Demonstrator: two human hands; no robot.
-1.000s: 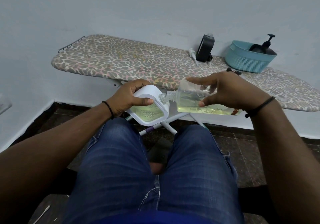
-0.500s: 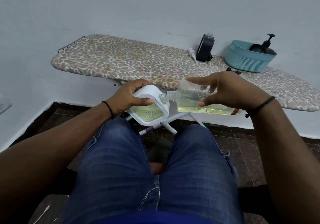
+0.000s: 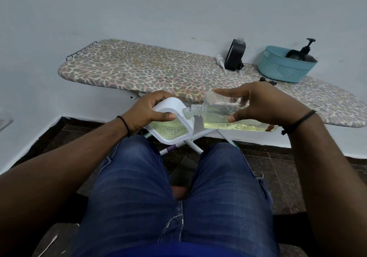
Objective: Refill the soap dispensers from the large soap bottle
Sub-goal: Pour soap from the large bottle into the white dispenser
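We see our left hand [image 3: 148, 112] out over our left knee, its fingers curled over the far edge of a white dispenser [image 3: 170, 124] and the thumb pressed across its near face, so the hand grips it firmly. The dispenser is tilted toward us, and its clear window shows pale yellow-green soap inside. Just to the right, the threaded neck of the clear bottle [image 3: 224, 115] touches the dispenser at its upper right corner; the bottle lies nearly on its side, with yellow soap pooled along its lower wall and the neck looking mostly clear, so we cannot tell whether soap is running. Our right hand [image 3: 264, 102] holds the bottle from above, the index finger stretched along its top edge, the thumb pressed on the near side, the other fingers spread behind the plastic. Both wrists wear a thin dark band. Under the hands are our knees in blue jeans [image 3: 174, 197], with dark floor tiles between them. Behind stands an ironing board [image 3: 139, 72] with a spotted cover, set against a pale wall. Toward its right end we see a small white pump [image 3: 220, 62] lying flat, just beside a black dispenser [image 3: 236, 57] standing upright, and further right a teal basket [image 3: 284, 69] holding a black pump head [image 3: 306, 48] and other dark items we cannot make out.
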